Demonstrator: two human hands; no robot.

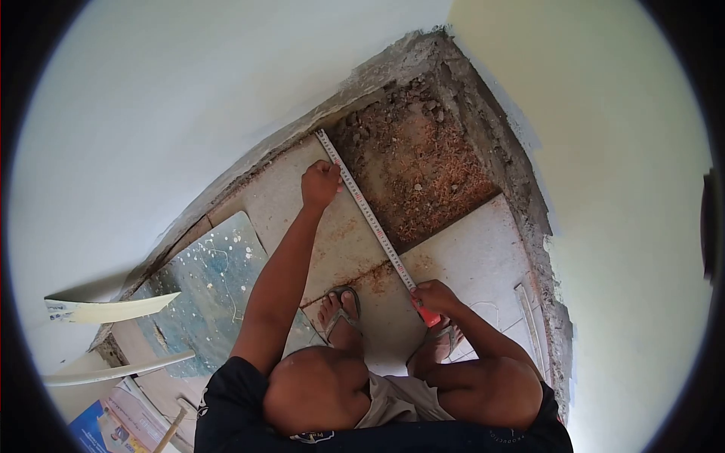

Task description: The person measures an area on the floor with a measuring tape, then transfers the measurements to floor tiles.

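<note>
A tape measure [375,225] lies drawn out, its pale blade slanting along the edge of a floor tile [291,177] beside a square pit of reddish rubble [427,170]. The blade's far end reaches the foot of the wall. My left hand [321,183] is closed at the blade's upper part, its fingertips at the blade's edge and partly hidden. Nearer my body, my right hand [438,297] grips the tape by its red case [427,314], where the blade comes out.
A paint-spattered blue-grey board [204,283] lies to the left, with a curved pale strip [113,308] and a white pipe [121,371] near it. A hammer-like tool [174,426] is at lower left. Rough broken plaster [495,124] edges the right wall. My sandalled feet [340,313] stand on tiles.
</note>
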